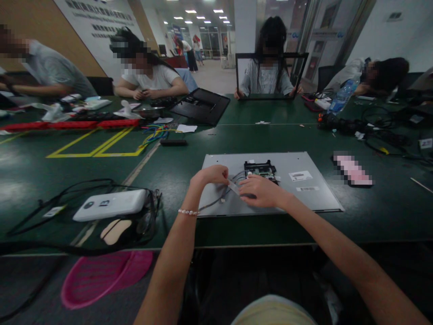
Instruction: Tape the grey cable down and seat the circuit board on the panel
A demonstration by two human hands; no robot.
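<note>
A white device (pixel 111 204) lies near left on the bench (pixel 176 164). Next, the left hand (pixel 216 174) has its grip pinched on a translucent strip (pixel 233 186), over the left part of a grey panel (pixel 320 174) lying near centre. The right hand (pixel 262 190) curls at the strip's right end, near a black bracket (pixel 260 168); I cannot tell whether its grip is closed. Right of the panel lies a pink phone (pixel 353 170).

Open tabletop (pixel 326 170) between panel (pixel 287 163) and phone (pixel 353 170); cable (pixel 213 204) crosses panel's left.
</note>
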